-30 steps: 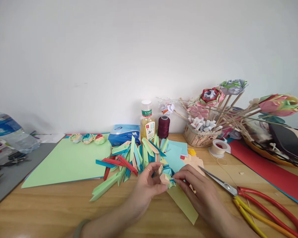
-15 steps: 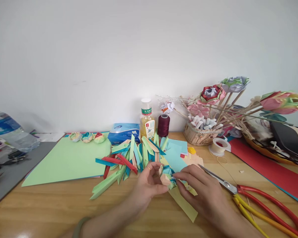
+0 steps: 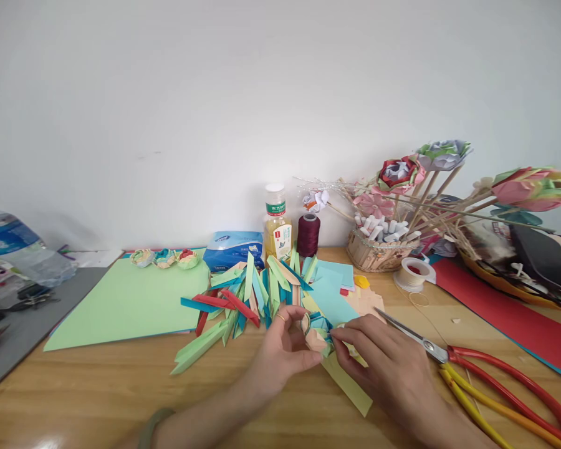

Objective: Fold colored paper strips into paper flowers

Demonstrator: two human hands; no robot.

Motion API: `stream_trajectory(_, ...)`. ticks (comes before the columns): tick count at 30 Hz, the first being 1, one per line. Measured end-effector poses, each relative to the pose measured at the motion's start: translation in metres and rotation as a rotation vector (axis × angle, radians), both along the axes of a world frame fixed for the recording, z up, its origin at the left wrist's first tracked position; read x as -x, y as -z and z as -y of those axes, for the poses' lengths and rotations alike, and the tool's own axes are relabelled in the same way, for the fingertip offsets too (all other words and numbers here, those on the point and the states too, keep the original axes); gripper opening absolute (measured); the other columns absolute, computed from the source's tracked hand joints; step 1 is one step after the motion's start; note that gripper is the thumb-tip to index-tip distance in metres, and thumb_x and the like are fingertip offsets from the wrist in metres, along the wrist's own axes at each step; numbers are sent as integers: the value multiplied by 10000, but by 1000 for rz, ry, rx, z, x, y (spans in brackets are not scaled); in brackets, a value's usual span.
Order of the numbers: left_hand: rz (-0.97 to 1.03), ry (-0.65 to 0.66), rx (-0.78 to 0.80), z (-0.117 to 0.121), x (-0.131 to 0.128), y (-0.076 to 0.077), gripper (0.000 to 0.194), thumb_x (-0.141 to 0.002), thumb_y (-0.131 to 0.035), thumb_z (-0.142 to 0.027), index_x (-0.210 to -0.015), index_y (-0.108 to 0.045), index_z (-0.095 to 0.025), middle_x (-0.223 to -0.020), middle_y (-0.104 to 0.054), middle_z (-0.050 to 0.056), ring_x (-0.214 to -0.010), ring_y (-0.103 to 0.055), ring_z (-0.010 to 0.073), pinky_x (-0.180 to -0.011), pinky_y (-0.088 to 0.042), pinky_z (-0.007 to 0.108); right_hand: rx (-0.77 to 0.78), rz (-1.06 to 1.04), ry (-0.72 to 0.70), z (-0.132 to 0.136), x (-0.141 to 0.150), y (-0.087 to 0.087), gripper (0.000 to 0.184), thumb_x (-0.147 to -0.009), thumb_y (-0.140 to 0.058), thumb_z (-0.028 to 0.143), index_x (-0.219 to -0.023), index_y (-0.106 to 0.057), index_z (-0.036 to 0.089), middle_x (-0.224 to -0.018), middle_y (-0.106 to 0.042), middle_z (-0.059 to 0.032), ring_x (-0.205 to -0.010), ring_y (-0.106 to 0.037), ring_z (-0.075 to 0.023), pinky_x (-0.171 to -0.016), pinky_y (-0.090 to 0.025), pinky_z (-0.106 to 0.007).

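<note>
Between my two hands is a small paper flower [image 3: 316, 337] with peach, blue and green petals. My left hand [image 3: 287, 346] is closed around its left side, thumb below and fingers above. The fingertips of my right hand [image 3: 378, 352] pinch at its right edge; what exactly they grip there is partly hidden. Under the hands lies a pale yellow paper strip [image 3: 348, 386]. Just behind my left hand is a pile of folded paper strips [image 3: 247, 299] in green, blue, red and peach. Scissors [image 3: 432, 349] with red and yellow handles lie right of my right hand.
Three small paper flowers [image 3: 164, 259] sit on green paper sheets [image 3: 135, 305] at the left. Along the wall stand a tissue pack [image 3: 234, 249], a drink bottle [image 3: 277, 227], a thread spool [image 3: 308, 236] and a basket [image 3: 378, 252] with paper flowers. A ribbon roll [image 3: 414, 274] lies right.
Both hands have shifted very slightly to the right with the paper flower still between them. My right fingers remain pinched at its edge. Other things lie as before.
</note>
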State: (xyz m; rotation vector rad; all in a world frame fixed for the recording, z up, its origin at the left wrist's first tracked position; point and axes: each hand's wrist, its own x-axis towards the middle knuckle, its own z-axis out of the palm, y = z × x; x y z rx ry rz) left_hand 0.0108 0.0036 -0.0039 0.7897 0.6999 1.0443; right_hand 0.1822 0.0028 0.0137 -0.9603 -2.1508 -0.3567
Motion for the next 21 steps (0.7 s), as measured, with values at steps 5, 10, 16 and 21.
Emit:
stream_trajectory(5, -2, -42, 36, 1, -1, -3, 454, -540, -756, -117, -895, -491, -214, -868, -530, -27, -799, -519, 109, -710, -388, 234, -25, 145, -56, 5, -4, -4, 126, -811, -512, 131, -909, -587, 158, -700, -632, -42, -627, -573, -156, -553, -433, -277)
stream_trajectory(10, 36, -95, 126, 2, -2, -13, 462, -492, -774, -112, -858, -506, -199, -895, -516, -13, -820, -503, 122, -646, -404, 217, 38, 28, -142, 4, -3, -5, 242, -814, -495, 94, -1046, -545, 139, -718, -625, -53, -608, -553, -142, -527, -454, -264)
stream_trajectory(16, 81, -77, 165, 2, 0, -15, 465, -511, -768, -102, -885, -513, -205, -862, -532, -23, -780, -517, 102, -637, -404, 206, -7, 11, -263, 9, -3, -12, 283, -748, -559, 68, -1020, -562, 144, -669, -629, -39, -578, -561, -142, -500, -465, -255)
stream_trajectory(21, 110, -62, 91, 2, 0, -16, 457, -503, -769, -81, -866, -518, -198, -907, -557, -4, -835, -533, 129, -699, -415, 236, 170, -222, -220, 9, 1, -18, 242, -770, -516, 71, -973, -572, 191, -725, -609, -42, -626, -573, -136, -542, -483, -255)
